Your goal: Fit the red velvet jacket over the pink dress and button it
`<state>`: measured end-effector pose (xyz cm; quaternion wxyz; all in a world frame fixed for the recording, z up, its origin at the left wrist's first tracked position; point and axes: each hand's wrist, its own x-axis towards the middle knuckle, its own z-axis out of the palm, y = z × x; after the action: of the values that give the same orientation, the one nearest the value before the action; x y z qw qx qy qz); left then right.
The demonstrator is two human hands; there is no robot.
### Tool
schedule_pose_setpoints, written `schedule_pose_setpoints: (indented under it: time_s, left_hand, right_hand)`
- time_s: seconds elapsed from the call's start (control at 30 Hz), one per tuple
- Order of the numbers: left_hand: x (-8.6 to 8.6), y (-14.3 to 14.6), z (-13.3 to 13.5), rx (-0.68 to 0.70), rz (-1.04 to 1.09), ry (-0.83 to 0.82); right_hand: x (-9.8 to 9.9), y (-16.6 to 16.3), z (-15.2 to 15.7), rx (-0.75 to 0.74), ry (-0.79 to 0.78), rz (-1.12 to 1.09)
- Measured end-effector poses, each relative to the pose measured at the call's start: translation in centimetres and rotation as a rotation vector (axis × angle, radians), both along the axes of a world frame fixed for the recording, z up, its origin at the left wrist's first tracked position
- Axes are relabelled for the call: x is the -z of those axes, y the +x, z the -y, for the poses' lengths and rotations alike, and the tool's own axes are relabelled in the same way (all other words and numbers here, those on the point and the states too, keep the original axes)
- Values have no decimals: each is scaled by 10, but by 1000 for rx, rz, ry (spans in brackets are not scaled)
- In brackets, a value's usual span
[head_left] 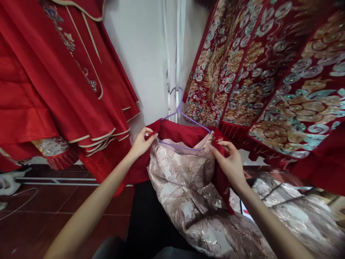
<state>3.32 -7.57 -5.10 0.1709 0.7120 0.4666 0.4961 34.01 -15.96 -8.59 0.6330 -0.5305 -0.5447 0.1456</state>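
Note:
A purple wire hanger [180, 108] stands hook-up in front of me, with a red garment [185, 131] spread over its shoulders. Below and in front of the red cloth lies a pale pink-silver brocade dress [183, 180], its neckline at the hanger's lower bar. My left hand [142, 144] pinches the red garment's edge at the left shoulder, a ring on one finger. On the right side my right hand [229, 160] has its fingers closed on the red garment beside the dress's shoulder. The cloth hides some of its fingertips.
Red robes with cream piping [88, 72] hang at left, and heavily embroidered red garments [258, 79] hang at right. More brocade fabric [293, 212] lies at lower right. A white metal rack bar [61, 181] runs above the dark red tiled floor [54, 216].

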Motion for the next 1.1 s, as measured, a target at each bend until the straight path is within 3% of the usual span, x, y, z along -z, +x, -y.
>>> schedule_pose_setpoints:
  time_s: [0.07,0.13,0.23,0.3,0.37,0.43,0.5,0.57,0.67,0.8,1.1]
  left_hand:
    - [4,8,2,25,-7,-5]
    - [7,21,4,13,-23,-1]
    - [14,45,11,-4,-20,17]
    - [21,61,19,53,-30,27]
    - [27,71,28,111,-102,23]
    - [30,75,36,126,-171,32]
    - [31,73,42,93,-200,78]
    - [31,71,46,45,-190,133]
    - [32,70,49,21,-108,147]
    - [35,73,49,73,22,67]
    - [32,70,47,112,28,7]
  right_hand:
    - [2,-6,-25,51,22,-118]
    - [4,-20,-40,-18,38,-133]
    - [12,-53,-40,-346,0,-28]
    - [22,-75,-31,-585,-48,47]
    - [30,-88,-20,-673,-122,137]
    - [32,-89,-12,-562,-108,241]
    - [30,-82,-9,-369,14,322]
    - [26,-73,-10,-266,145,329]
    - [22,-64,-14,-352,200,181]
    - [22,-67,-23,-499,115,19]
    - [25,-68,-31,-466,-11,-36]
